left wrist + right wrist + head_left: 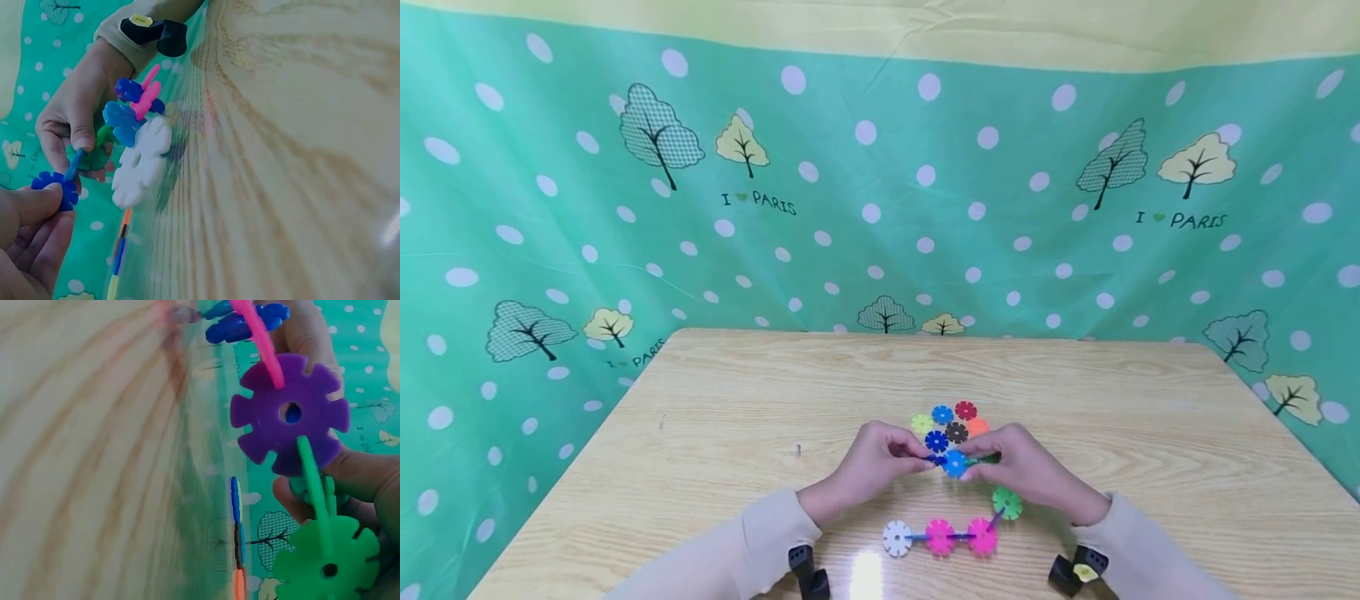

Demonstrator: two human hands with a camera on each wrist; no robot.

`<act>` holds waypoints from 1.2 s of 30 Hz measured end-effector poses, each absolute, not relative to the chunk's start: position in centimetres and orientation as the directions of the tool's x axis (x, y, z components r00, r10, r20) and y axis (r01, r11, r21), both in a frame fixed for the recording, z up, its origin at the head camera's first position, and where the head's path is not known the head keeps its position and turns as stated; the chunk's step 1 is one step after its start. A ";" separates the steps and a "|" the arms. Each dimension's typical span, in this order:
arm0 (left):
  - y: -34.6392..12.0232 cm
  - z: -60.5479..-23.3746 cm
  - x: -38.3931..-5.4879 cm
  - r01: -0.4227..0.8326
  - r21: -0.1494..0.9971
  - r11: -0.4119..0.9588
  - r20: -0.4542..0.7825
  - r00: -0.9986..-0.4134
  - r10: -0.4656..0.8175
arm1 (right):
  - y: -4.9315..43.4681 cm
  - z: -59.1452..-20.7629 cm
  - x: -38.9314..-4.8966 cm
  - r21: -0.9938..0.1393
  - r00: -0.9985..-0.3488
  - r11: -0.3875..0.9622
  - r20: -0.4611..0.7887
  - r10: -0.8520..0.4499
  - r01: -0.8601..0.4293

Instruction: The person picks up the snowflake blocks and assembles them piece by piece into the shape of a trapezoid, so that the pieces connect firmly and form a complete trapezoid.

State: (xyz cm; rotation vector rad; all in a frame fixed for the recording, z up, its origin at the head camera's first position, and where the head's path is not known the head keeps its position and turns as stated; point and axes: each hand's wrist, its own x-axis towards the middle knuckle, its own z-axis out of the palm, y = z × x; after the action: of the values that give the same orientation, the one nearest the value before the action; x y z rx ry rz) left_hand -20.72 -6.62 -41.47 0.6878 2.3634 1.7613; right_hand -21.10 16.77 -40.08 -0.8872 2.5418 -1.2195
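My left hand [883,458] pinches a dark blue notched plastic disc [59,187] between thumb and fingers. Against its edge stands a light blue notched disc [955,463], which my right hand [1018,467] pinches beside a green disc [94,156]. How deep their slots sit in each other cannot be seen. From there a chain of slotted-together discs runs along the table: a green disc [1007,502], a purple disc [290,415], pink discs [982,537] and a white disc [897,538] at its left end.
Beyond the hands lies a cluster of loose discs, among them a red one [966,410], a yellow one [921,424], a dark brown one [957,432] and an orange one [978,427]. The wooden table [737,392] reaches back to a green dotted curtain [820,208].
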 end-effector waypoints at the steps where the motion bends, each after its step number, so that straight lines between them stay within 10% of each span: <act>1: -6.6 -41.5 -20.8 0.287 0.933 0.218 0.174 -0.889 0.424 | 16.8 -40.0 -21.1 -0.766 -0.804 0.479 0.083 -0.589 -0.429; 36: -6.0 -41.4 -20.7 0.233 0.956 0.177 0.149 -0.908 0.393 | 17.2 -40.2 -21.7 -0.801 -0.785 0.434 0.070 -0.616 -0.412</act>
State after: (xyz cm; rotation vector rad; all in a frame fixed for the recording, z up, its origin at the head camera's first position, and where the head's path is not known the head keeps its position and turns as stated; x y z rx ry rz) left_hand -20.66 -6.03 -41.44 0.6178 2.3059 1.8341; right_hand -21.71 17.15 -40.22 -0.8966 2.4548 -1.2731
